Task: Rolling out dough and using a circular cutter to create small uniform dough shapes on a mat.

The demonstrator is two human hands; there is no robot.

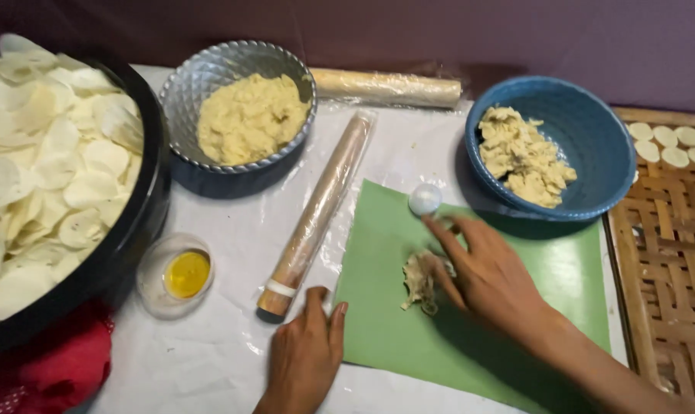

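Lay ragged on the green sheet [478, 337]: dough scrap [422, 280], pressed under right hand [489, 276], fingers spread, gripping nothing. Left hand [307, 349] flat, pinning sheet edge. Could have torn or stuck; nearby rolling pin [317, 215] might have rolled.

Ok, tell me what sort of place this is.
Probably a home food-preparation spot. A silver metal bowl of pale dough, a plastic-wrapped wooden rolling pin and a large black basin of thin white discs sit on a plastic-covered table; the right hand touches a dough scrap.
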